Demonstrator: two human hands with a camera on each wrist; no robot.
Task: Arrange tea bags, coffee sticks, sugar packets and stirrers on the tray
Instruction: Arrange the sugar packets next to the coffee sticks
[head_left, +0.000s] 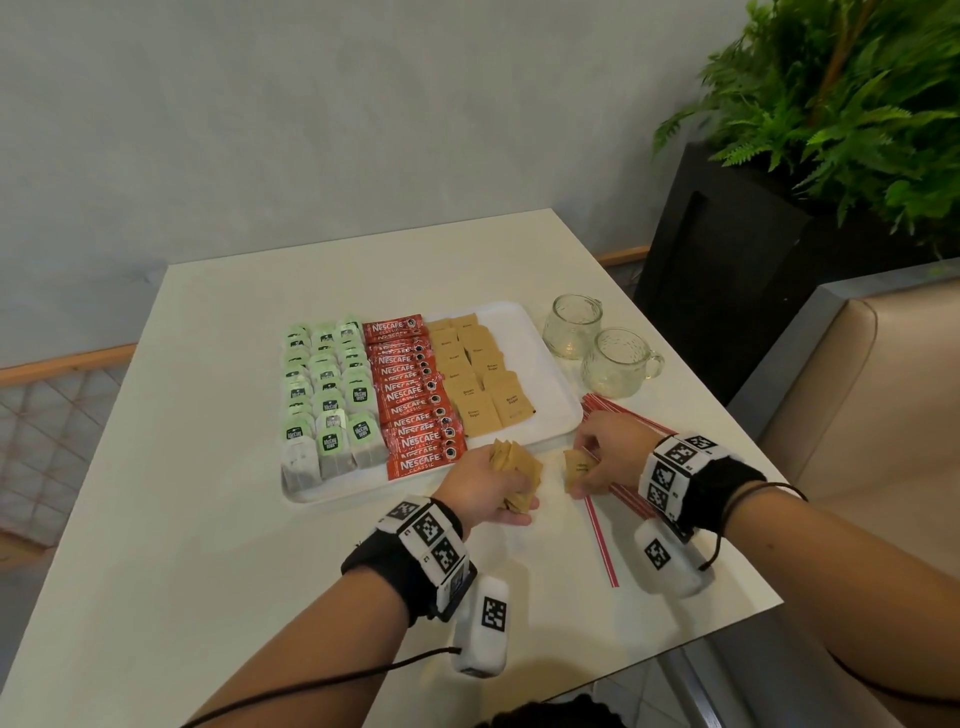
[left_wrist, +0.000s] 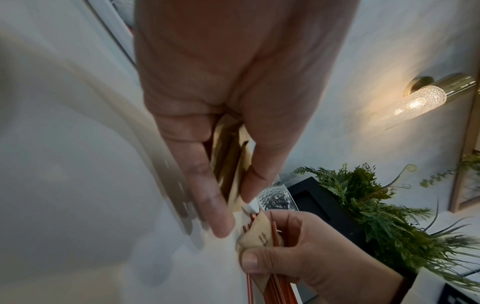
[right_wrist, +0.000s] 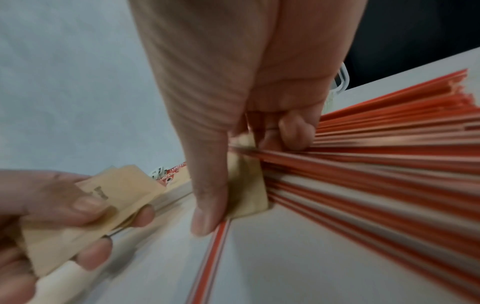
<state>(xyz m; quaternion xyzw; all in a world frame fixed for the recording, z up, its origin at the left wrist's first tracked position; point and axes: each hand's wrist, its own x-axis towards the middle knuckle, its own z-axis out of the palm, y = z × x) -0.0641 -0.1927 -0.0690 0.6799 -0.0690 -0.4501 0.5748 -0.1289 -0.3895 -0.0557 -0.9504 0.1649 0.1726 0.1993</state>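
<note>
Head view: my left hand (head_left: 485, 480) grips a loose bunch of brown sugar packets (head_left: 517, 475) over the table (head_left: 208, 519), just off the white tray's (head_left: 545, 374) near edge. My right hand (head_left: 610, 449) pinches a single brown sugar packet (head_left: 579, 470) above the red-and-white stirrers (head_left: 602, 540) lying near the table's right edge. On the tray, green tea bags (head_left: 327, 395) fill the left side, red Nescafe coffee sticks (head_left: 410, 395) the middle, and laid-out sugar packets (head_left: 480, 379) sit right of them. Two glass mugs (head_left: 618, 361) stand beside the tray's far right corner.
</note>
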